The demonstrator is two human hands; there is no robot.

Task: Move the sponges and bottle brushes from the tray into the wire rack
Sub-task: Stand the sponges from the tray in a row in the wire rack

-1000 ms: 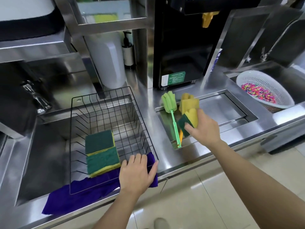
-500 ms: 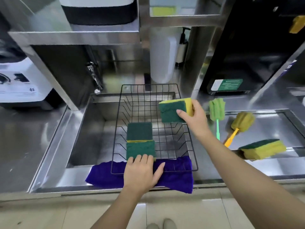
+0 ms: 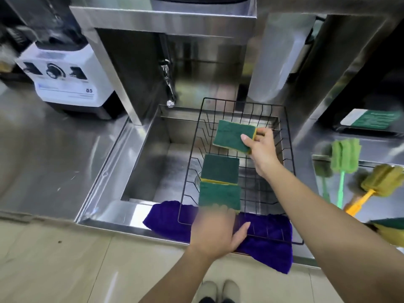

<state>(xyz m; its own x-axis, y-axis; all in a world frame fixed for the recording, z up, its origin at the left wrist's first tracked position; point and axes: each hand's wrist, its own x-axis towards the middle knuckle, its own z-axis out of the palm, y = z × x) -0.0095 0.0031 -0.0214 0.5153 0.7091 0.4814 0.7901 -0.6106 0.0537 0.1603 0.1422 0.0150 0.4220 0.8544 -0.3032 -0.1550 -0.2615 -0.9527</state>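
Observation:
A black wire rack (image 3: pixel 289 162) sits across the sink. Two green-and-yellow sponges lie in it, one (image 3: pixel 219 168) behind the other (image 3: pixel 219 196). My right hand (image 3: pixel 261 147) holds a third green-and-yellow sponge (image 3: pixel 232 134) over the far part of the rack. My left hand (image 3: pixel 215 231) rests flat on the rack's near rim, fingers spread. At the right, in the recessed steel tray (image 3: pixel 371 213), lie a green bottle brush (image 3: pixel 344 159), a yellow brush with an orange handle (image 3: pixel 381 181) and another sponge (image 3: pixel 391 230) at the frame edge.
A purple cloth (image 3: pixel 262 241) lies under the rack's near edge on the counter lip. The sink basin (image 3: pixel 157 162) opens to the rack's left, with a tap (image 3: pixel 167 84) behind it. A white blender base (image 3: pixel 63 77) stands on the left counter.
My right hand has carried the sponge further left and over the back of the rack. The view has shifted left, and my left hand stays on the rack's front rim.

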